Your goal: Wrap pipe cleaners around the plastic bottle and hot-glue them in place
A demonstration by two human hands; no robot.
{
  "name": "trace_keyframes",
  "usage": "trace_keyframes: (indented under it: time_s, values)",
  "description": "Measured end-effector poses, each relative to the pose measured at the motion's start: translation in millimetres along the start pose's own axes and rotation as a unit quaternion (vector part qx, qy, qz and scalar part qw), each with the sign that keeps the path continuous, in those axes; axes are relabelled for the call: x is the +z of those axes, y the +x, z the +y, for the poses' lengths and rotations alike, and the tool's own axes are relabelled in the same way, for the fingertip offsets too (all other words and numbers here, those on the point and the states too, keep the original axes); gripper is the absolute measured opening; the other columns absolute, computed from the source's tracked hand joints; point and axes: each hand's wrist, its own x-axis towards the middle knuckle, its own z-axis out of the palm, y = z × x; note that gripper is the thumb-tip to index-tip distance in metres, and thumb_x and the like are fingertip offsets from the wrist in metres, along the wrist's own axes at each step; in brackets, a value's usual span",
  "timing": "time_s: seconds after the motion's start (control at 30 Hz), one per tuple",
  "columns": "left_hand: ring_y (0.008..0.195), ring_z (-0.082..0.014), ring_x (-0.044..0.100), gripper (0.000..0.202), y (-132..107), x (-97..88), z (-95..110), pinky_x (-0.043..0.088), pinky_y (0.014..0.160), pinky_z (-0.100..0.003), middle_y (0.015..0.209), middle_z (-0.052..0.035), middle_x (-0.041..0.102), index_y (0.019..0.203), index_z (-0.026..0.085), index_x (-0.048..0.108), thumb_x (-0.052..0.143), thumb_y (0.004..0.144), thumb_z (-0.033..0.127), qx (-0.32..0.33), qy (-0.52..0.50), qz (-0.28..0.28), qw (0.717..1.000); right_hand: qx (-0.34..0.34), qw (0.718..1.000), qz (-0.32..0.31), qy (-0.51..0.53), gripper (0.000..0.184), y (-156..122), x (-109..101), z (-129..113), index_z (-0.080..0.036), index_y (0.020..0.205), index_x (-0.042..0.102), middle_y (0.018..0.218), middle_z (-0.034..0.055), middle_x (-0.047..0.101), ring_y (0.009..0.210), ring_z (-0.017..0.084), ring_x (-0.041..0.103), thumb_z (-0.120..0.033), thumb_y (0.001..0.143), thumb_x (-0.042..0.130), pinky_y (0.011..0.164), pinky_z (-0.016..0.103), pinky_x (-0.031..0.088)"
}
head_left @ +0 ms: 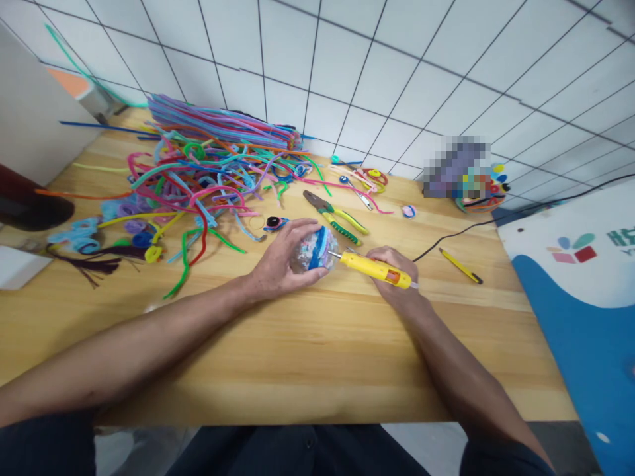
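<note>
My left hand (282, 261) is wrapped round a clear ball (311, 250) banded with blue pipe cleaner, held just above the wooden table (297, 344). My right hand (397, 271) grips a yellow glue gun (374, 268), whose metal nozzle points left and touches the ball's right side. A black cable (471, 228) trails from the gun toward the right edge of the table.
A big heap of coloured pipe cleaners (208, 165) fills the back left. Green-handled pliers (335, 217) lie just behind the ball. A yellow pencil (460, 266) lies to the right, and a colourful round craft piece (479, 188) stands by the tiled wall.
</note>
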Motion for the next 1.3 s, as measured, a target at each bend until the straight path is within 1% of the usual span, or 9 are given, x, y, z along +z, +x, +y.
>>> trace_keyframes:
  time_s: [0.2,0.4,0.5,0.67,0.83,1.03,1.2,1.3]
  values:
    - [0.137,-0.0330,0.058,0.071,-0.1,-0.2,0.6,0.051,0.116,-0.056,0.145,-0.0148,0.058,0.151,0.028,0.048,0.080,0.089,0.040,-0.002,0.000,-0.001,1.000,0.035,0.999,0.002,-0.010,0.008,1.3,-1.8,-2.7,-0.027,0.095,0.068,0.086,0.0007,0.078,0.074,0.019,0.074,-0.020,0.092,0.072,0.069,0.031,0.060]
    - [0.138,-0.0332,0.057,0.071,-0.2,-0.6,0.9,0.049,0.117,-0.056,0.146,-0.0147,0.058,0.151,0.027,0.048,0.080,0.089,0.041,-0.014,0.005,-0.008,1.000,0.036,0.999,-0.003,-0.010,0.010,1.2,-1.7,-2.1,-0.027,0.096,0.068,0.085,0.0006,0.077,0.074,0.019,0.074,-0.020,0.091,0.072,0.069,0.031,0.060]
    - [0.138,-0.0332,0.057,0.071,-0.3,-0.8,0.7,0.049,0.117,-0.056,0.146,-0.0148,0.059,0.151,0.027,0.048,0.080,0.089,0.042,-0.012,0.007,-0.009,1.000,0.040,0.999,-0.002,-0.023,0.008,1.9,-1.4,-3.1,-0.027,0.095,0.067,0.083,0.0005,0.076,0.072,0.019,0.073,-0.021,0.091,0.072,0.068,0.031,0.059]
    - [0.138,-0.0329,0.058,0.071,0.2,-0.9,0.9,0.050,0.116,-0.055,0.145,-0.0155,0.059,0.150,0.026,0.048,0.081,0.089,0.039,-0.002,0.003,-0.003,1.000,0.034,0.999,0.000,-0.011,0.009,1.2,-0.7,-3.3,-0.027,0.095,0.067,0.084,-0.0003,0.076,0.072,0.018,0.072,-0.021,0.091,0.072,0.067,0.030,0.058]
    - [0.137,-0.0329,0.058,0.071,0.6,-0.3,0.9,0.051,0.115,-0.056,0.145,-0.0151,0.059,0.150,0.027,0.048,0.080,0.089,0.040,-0.001,0.003,-0.002,1.000,0.071,0.997,0.005,-0.028,0.009,1.2,-1.1,-3.3,-0.027,0.092,0.067,0.082,-0.0008,0.076,0.070,0.019,0.072,-0.023,0.090,0.074,0.066,0.031,0.059]
    - [0.137,-0.0329,0.058,0.070,-0.1,0.0,0.6,0.051,0.116,-0.055,0.145,-0.0151,0.059,0.150,0.027,0.049,0.080,0.089,0.040,-0.002,-0.001,0.001,1.000,0.049,0.999,-0.001,-0.005,0.009,0.6,-0.6,-3.1,-0.028,0.094,0.068,0.083,-0.0008,0.076,0.071,0.018,0.073,-0.021,0.091,0.073,0.067,0.030,0.059]
    - [0.138,-0.0333,0.058,0.072,-0.4,-0.1,-0.1,0.051,0.116,-0.057,0.146,-0.0147,0.059,0.151,0.028,0.048,0.081,0.088,0.041,-0.006,0.004,-0.002,1.000,0.054,0.999,-0.009,0.005,0.006,-1.8,-1.1,-1.0,-0.027,0.094,0.068,0.084,0.0006,0.077,0.071,0.019,0.073,-0.027,0.091,0.074,0.067,0.031,0.060]
    - [0.137,-0.0329,0.058,0.071,0.2,-0.3,0.6,0.051,0.115,-0.056,0.145,-0.0149,0.058,0.151,0.028,0.048,0.081,0.089,0.040,-0.002,0.001,-0.001,1.000,0.053,0.999,-0.002,0.006,0.006,-2.5,-0.5,-0.6,-0.028,0.094,0.069,0.084,0.0001,0.077,0.072,0.018,0.073,-0.025,0.091,0.074,0.067,0.031,0.060]
